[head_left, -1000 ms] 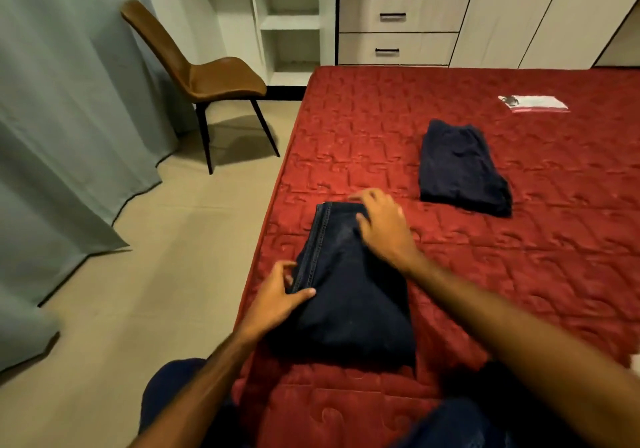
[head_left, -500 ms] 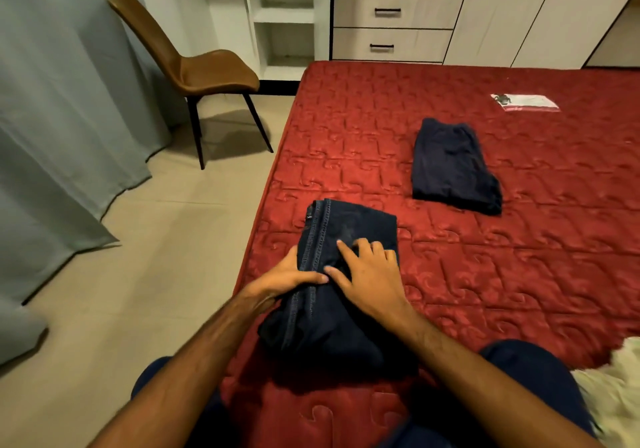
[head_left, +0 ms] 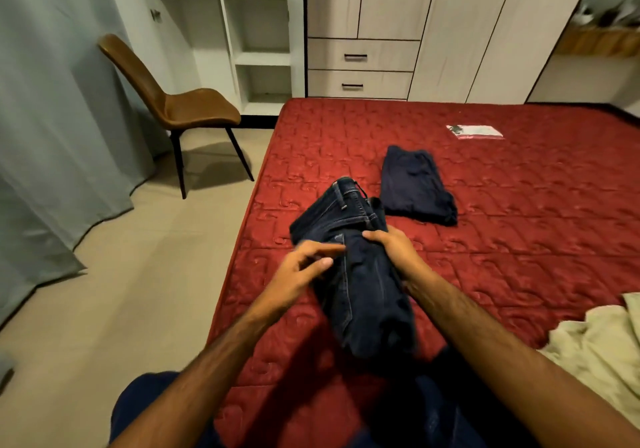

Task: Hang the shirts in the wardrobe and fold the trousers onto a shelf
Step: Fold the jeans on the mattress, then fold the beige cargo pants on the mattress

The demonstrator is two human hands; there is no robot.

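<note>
A right hand (head_left: 393, 250) grips folded dark jeans (head_left: 360, 274) above a red mattress (head_left: 519, 240); the left hand (head_left: 301, 274) touches them, other folded trousers (head_left: 415, 184) just beyond.

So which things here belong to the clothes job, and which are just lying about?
Job:
- jeans, gripped by the right hand
- left hand, fingers on them
- folded dark trousers
- wardrobe
- open shelves

Lying about:
- brown chair
- plastic packet
- cream cloth
- curtain

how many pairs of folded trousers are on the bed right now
2. The jeans are at the near edge, gripped by the right hand; the navy pair lies just beyond. More may be out of view.
</note>
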